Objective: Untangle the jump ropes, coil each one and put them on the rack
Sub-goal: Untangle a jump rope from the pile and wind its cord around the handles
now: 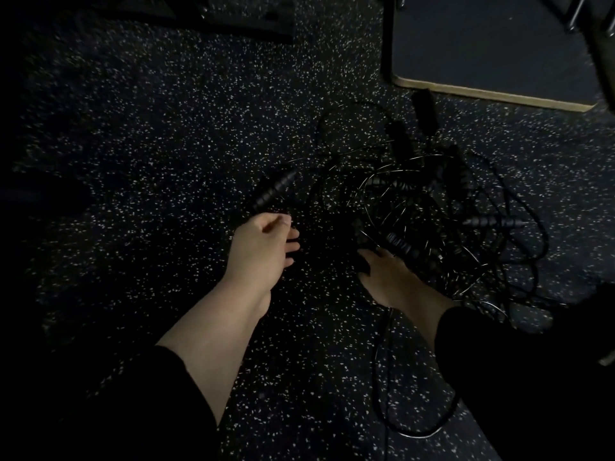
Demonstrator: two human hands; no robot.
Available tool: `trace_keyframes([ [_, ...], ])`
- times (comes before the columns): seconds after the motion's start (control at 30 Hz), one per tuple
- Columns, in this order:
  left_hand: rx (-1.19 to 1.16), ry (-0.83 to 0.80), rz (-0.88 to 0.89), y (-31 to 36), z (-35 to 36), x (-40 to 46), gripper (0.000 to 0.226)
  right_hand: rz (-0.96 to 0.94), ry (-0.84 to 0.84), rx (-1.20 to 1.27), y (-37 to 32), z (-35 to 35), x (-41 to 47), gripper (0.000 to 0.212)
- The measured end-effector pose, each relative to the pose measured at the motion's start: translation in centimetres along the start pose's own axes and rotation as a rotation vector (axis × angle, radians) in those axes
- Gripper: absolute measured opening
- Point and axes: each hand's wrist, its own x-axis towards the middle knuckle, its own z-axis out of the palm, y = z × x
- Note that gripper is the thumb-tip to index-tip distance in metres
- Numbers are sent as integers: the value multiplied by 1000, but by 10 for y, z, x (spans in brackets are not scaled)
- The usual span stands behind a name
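A tangle of black jump ropes (429, 211) lies on the dark speckled floor, with several ribbed black handles sticking out of it. One handle (276, 189) lies apart at the left edge of the pile. My left hand (263, 247) hovers just below that handle, fingers relaxed and spread toward the ropes, holding nothing I can see. My right hand (386, 274) reaches into the near side of the tangle next to another handle (404, 247). Its fingertips are lost in the dark among the cords. No rack is recognisable.
A dark platform with a pale wooden edge (492, 93) stands at the upper right, with metal legs (577, 11) above it. A dark flat object (249, 31) lies at the top left. One rope loop (419, 434) trails toward me near my right sleeve.
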Motion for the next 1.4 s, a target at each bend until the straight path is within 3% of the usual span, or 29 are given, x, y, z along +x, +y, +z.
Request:
trace_keyframes([
  [0.17,1,-6,-16,-7,6,14,22,12,-69,-173,0,2,14,60],
  [0.33,9,-11,-14,-9,9,21,19,-107,245,198,-6,5,7,31],
  [0.4,9,-5,-26,-11,9,22,17,-139,277,377,-12,7,-5,24],
  [0.53,17,-5,-76,-14,10,22,17,-20,170,874,-23,13,-26,57],
  [0.67,65,-67,-144,-14,15,20,23,-56,146,982,-30,20,-43,49],
  [0.73,113,-138,-164,-14,21,19,31,-109,140,998,-31,23,-50,55],
  [0.87,184,-240,-206,-19,39,18,51,-212,141,929,-30,25,-56,62],
  [1.03,214,-243,-211,-28,55,21,62,-291,139,894,-22,21,-59,64],
  [1.13,208,-182,-220,-29,57,25,51,-291,116,880,-20,15,-58,41],
  [1.2,192,-184,-218,-29,56,27,45,-225,291,692,-14,14,-47,30],
  [1.27,211,-181,-201,-32,55,29,46,-100,483,389,3,12,-29,40],
  [1.4,263,-192,-160,-39,53,33,52,38,219,-98,31,13,-8,91],
])
